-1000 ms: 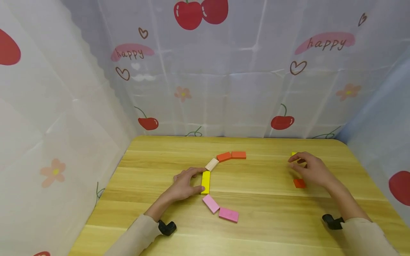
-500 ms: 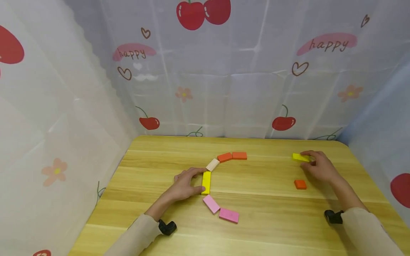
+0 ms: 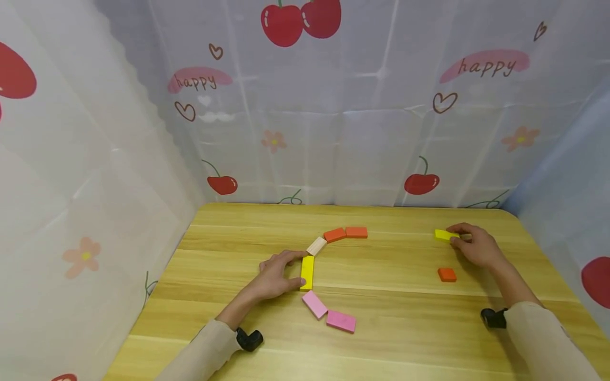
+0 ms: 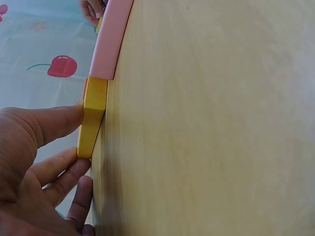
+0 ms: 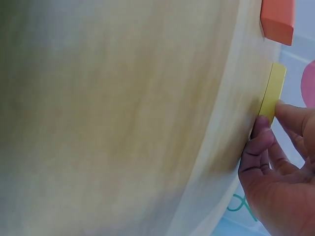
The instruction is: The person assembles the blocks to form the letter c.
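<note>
Flat wooden blocks lie in a curved row left of the table's middle. My left hand (image 3: 274, 276) pinches the yellow block (image 3: 307, 269) of that row between thumb and fingers; the left wrist view shows its long side (image 4: 90, 130) from near table level. Above it come a plain wood block (image 3: 316, 246) and two orange blocks (image 3: 334, 235). Below it lie a light pink block (image 3: 315, 305) and a darker pink block (image 3: 341, 321). At the far right my right hand (image 3: 476, 247) pinches one end of another yellow block (image 3: 442, 234), flat on the table.
A separate orange block (image 3: 447, 274) lies nearer than the right hand's yellow block. The wooden table (image 3: 395, 349) ends at the back against a printed curtain (image 3: 343, 153); curtains also hang at both sides.
My right hand has come down onto the right yellow block, which was mostly covered before, and now grips it. My left hand stays on its yellow block.
</note>
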The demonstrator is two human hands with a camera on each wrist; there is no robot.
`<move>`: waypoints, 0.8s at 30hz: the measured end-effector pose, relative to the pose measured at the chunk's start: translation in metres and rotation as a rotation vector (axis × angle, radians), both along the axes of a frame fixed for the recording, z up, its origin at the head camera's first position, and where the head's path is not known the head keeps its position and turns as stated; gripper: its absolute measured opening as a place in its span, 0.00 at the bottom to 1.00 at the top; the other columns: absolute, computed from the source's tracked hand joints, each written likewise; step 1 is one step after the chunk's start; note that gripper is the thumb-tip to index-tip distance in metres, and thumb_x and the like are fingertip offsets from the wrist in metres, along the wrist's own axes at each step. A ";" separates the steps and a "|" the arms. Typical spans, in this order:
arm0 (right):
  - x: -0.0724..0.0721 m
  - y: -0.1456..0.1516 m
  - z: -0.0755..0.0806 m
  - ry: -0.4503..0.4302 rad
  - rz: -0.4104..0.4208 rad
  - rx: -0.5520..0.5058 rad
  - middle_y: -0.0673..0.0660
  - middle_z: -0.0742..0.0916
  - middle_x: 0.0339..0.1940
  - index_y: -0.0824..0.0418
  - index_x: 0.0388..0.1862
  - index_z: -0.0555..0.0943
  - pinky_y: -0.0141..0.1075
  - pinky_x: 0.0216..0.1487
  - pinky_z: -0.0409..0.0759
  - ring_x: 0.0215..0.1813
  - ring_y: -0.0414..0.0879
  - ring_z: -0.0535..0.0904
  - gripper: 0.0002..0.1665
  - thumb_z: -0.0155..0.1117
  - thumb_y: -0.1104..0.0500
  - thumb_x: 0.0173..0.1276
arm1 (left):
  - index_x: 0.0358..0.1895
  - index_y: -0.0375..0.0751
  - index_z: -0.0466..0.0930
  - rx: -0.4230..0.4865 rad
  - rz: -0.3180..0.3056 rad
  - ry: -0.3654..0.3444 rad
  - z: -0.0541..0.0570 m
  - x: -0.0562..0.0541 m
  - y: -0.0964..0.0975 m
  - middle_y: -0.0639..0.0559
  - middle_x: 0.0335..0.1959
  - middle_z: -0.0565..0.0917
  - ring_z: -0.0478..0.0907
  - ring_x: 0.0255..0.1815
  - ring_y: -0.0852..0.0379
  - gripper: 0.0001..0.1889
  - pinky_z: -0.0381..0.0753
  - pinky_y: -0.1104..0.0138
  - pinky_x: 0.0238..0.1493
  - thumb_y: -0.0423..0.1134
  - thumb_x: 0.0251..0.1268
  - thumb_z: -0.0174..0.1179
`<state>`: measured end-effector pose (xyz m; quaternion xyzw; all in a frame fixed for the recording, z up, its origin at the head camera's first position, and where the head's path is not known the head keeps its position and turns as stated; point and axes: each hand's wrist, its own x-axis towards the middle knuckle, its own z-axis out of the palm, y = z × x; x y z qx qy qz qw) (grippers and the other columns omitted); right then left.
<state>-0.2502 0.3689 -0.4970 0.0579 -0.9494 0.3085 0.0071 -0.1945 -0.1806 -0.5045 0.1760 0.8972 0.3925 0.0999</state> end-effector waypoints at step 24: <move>0.009 -0.020 0.008 -0.041 0.081 0.043 0.71 0.85 0.54 0.66 0.56 0.85 0.45 0.49 0.82 0.50 0.61 0.84 0.12 0.64 0.61 0.80 | 0.76 0.60 0.75 -0.011 0.003 -0.001 0.003 0.002 0.001 0.54 0.73 0.80 0.74 0.69 0.47 0.33 0.51 0.40 0.67 0.45 0.69 0.73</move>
